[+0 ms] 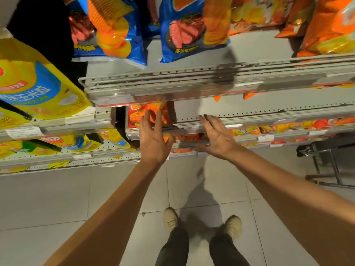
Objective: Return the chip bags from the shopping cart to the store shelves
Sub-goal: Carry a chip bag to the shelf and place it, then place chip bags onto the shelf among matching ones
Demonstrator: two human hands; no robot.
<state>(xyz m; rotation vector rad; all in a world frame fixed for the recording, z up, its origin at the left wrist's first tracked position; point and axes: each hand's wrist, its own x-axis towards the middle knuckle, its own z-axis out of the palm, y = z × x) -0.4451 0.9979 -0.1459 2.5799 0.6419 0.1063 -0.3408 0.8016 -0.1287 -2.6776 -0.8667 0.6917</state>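
A red-orange chip bag (140, 114) stands at the left end of the middle shelf (249, 120), under the shelf above. My left hand (152, 137) reaches toward it with fingers spread and straight, fingertips at the bag's front; it holds nothing. To the right, my right hand (218, 137) hovers over the shelf's front rail, fingers straight, also holding nothing. The rest of that shelf to the right of the bag is bare grey metal.
Blue chip bags (184, 29) and orange chip bags (326, 27) stand on the upper shelf (192, 83). Yellow bags (34, 83) fill the neighbouring unit on the left. The shopping cart frame (324, 156) stands at the right. My feet are on the grey tiled floor (57, 198).
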